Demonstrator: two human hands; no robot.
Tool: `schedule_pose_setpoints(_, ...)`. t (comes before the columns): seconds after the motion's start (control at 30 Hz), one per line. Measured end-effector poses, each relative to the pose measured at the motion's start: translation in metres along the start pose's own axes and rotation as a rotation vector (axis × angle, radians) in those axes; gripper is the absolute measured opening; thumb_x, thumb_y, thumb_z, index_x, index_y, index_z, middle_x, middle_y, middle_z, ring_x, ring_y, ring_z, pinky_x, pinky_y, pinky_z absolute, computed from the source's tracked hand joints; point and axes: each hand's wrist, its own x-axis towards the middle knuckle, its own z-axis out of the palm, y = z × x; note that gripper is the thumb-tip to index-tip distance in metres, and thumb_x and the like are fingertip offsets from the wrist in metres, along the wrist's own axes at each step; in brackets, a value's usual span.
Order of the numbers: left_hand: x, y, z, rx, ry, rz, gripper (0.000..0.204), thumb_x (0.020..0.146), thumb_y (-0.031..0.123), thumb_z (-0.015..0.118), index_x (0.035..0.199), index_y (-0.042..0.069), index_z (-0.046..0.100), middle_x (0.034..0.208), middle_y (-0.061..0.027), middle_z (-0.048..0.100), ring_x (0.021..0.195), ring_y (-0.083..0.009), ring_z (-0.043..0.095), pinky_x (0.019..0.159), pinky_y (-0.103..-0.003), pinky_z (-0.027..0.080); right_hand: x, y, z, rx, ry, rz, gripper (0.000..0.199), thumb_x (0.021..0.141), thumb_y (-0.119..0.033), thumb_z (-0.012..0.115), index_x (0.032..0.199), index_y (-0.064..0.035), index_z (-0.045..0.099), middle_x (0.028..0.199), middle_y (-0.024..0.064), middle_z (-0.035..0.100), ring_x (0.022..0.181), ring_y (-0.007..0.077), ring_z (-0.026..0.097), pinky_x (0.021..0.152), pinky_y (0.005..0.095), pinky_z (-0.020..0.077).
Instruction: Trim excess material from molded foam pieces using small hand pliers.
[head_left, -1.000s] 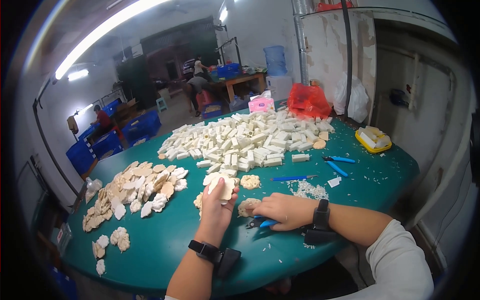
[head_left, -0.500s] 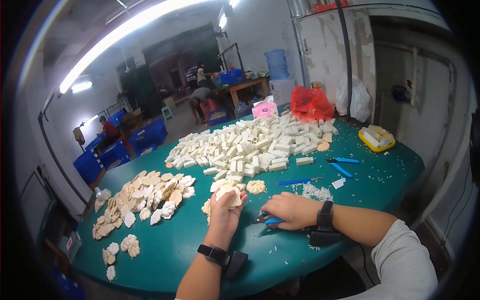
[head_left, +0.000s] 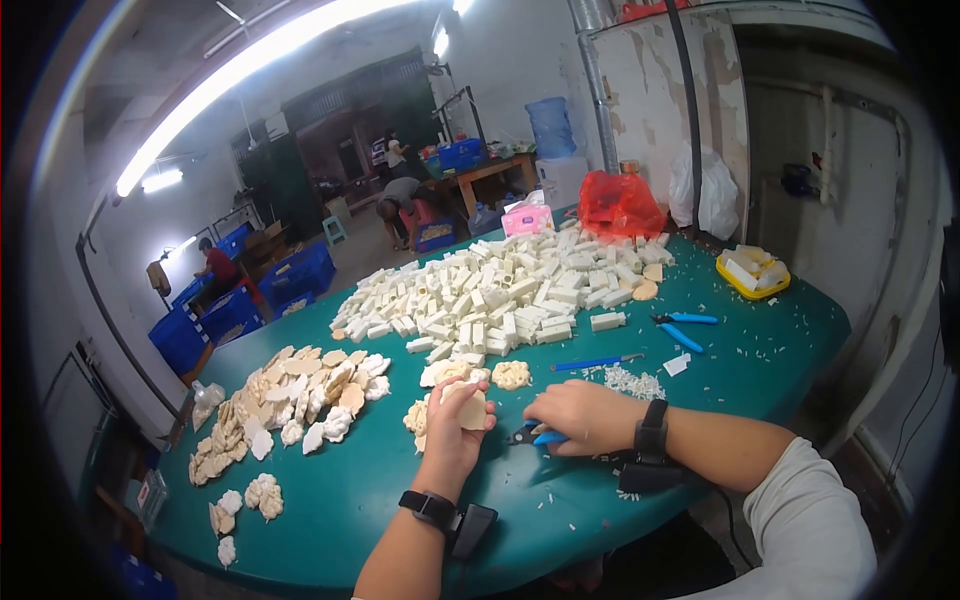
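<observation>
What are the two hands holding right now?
Left hand: closed on a cream carved piece.
Right hand: closed on blue-handled cutters.

The left hand (head_left: 452, 425) has lifted its cream piece (head_left: 468, 408) a little off the counter (head_left: 340, 500), away from the small heap of carved pieces (head_left: 440, 385) it rested against a second ago, and now holds it up with the fingers curled round it. The right hand (head_left: 580, 418) has drawn closer to that piece, its blue-handled cutters (head_left: 535, 437) pointing at it.
</observation>
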Motion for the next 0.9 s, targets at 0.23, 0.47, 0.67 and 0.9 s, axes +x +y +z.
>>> schedule_pose_setpoints(0.23, -0.001, 0.001, 0.005, 0.024, 0.004, -0.01, 0.041, 0.095, 0.01, 0.065, 0.127, 0.011, 0.039, 0.106, -0.0169, 0.063, 0.076, -0.0272, 0.062, 0.055, -0.034, 0.049, 0.001, 0.007, 0.0, 0.024, 0.273, 0.183, 0.061, 0.08, -0.01, 0.078, 0.134, -0.0066, 0.05, 0.103, 0.0158, 0.064, 0.098, 0.0354, 0.063, 0.085, 0.0441, 0.0523)
schedule_pose_setpoints(0.47, 0.001, 0.006, 0.001, 0.068, -0.02, 0.024, 0.04, 0.095, 0.01, 0.065, 0.125, 0.012, 0.039, 0.107, -0.0166, 0.063, 0.076, -0.0261, 0.063, 0.054, -0.034, 0.049, -0.001, 0.021, -0.003, 0.063, 0.389, 0.44, 0.079, 0.083, -0.004, 0.071, 0.152, -0.0092, 0.032, 0.107, 0.0209, 0.064, 0.101, 0.0393, 0.064, 0.09, 0.0447, 0.0522)
schedule_pose_setpoints(0.67, -0.002, 0.005, 0.008, 0.098, -0.057, 0.027, 0.044, 0.093, 0.009, 0.068, 0.127, 0.011, 0.04, 0.109, -0.0161, 0.063, 0.076, -0.0262, 0.063, 0.055, -0.034, 0.049, -0.004, 0.023, 0.0, 0.1, 0.473, 0.379, 0.07, 0.085, -0.005, 0.069, 0.148, -0.0078, 0.038, 0.109, 0.0205, 0.064, 0.102, 0.0378, 0.065, 0.091, 0.0441, 0.0521)
schedule_pose_setpoints(0.9, -0.01, 0.005, 0.015, 0.262, -0.157, -0.072, 0.054, 0.092, 0.015, 0.074, 0.134, 0.01, 0.04, 0.108, -0.0145, 0.063, 0.078, -0.0239, 0.065, 0.055, -0.033, 0.051, 0.004, 0.012, -0.003, 0.662, 0.527, 0.503, 0.052, 0.096, -0.005, 0.063, 0.144, -0.0084, 0.042, 0.107, 0.0099, 0.064, 0.096, 0.0168, 0.066, 0.082, 0.0334, 0.0551)
